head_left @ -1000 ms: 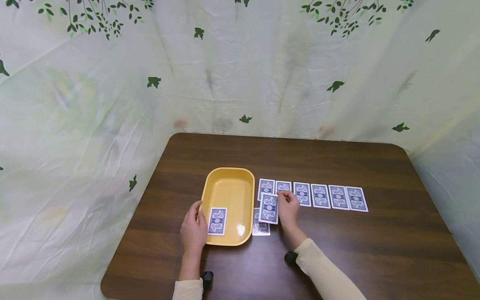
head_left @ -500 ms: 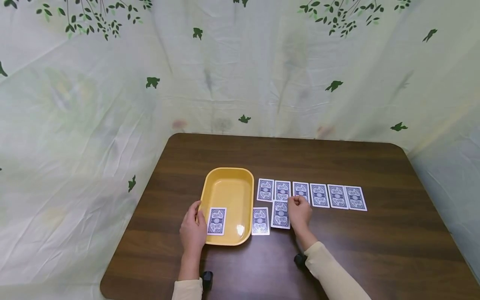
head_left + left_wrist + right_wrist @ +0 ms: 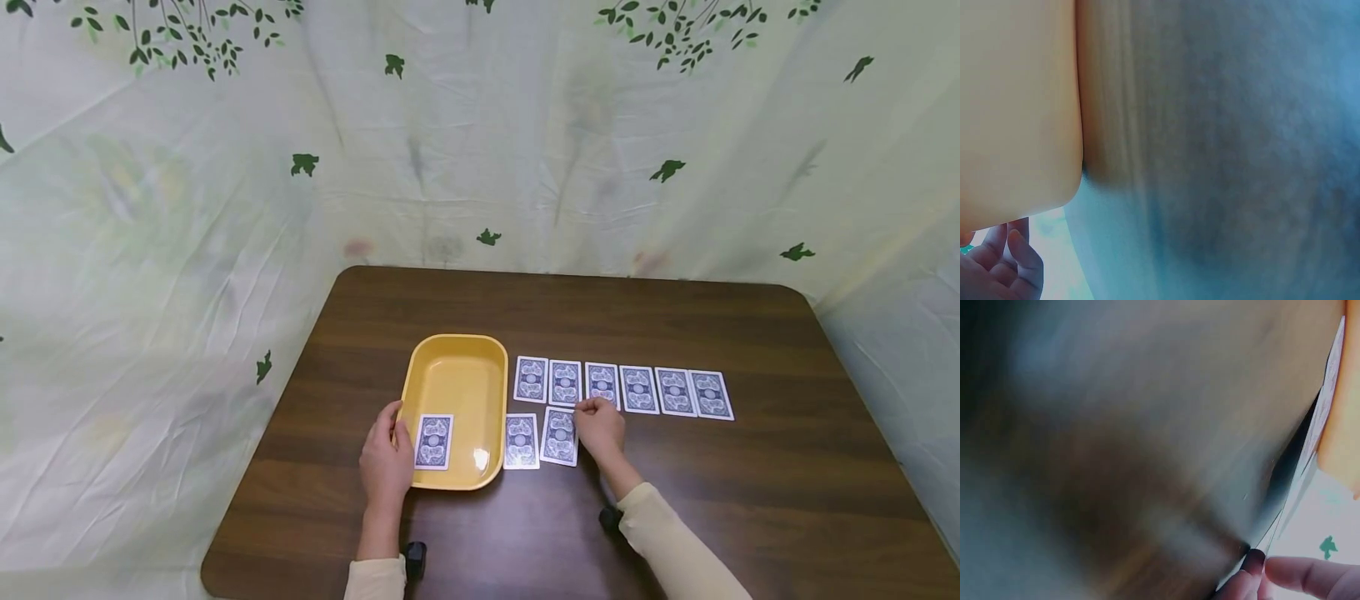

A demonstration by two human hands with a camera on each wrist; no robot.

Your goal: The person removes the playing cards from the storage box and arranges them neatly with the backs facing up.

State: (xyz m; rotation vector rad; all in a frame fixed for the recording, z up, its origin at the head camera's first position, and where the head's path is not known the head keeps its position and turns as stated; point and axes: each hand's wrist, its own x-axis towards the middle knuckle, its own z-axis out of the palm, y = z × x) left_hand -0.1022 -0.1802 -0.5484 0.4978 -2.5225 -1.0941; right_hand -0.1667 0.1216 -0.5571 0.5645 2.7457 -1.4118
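Observation:
My right hand (image 3: 602,433) pinches the upper right corner of a blue-backed playing card (image 3: 558,439) between thumb and finger. This card lies slightly tilted, just right of another face-down playing card (image 3: 521,442) and close below the upper row. In the right wrist view, thumb and fingertip (image 3: 1279,570) meet at the card's edge. At the left, my left hand (image 3: 387,458) holds the side of a yellow tray (image 3: 459,375), its thumb at the rim. A single face-down card (image 3: 433,442) lies in the tray's lower left part.
A row of several face-down cards (image 3: 640,390) runs rightward from beside the tray's upper part. All stand on a brown wooden table (image 3: 735,500). Behind it hangs a pale cloth (image 3: 450,150) with a leaf print.
My right hand has carried its card right and down, from overlapping the first lower card to a spot beside it. My left hand and the tray stay in place.

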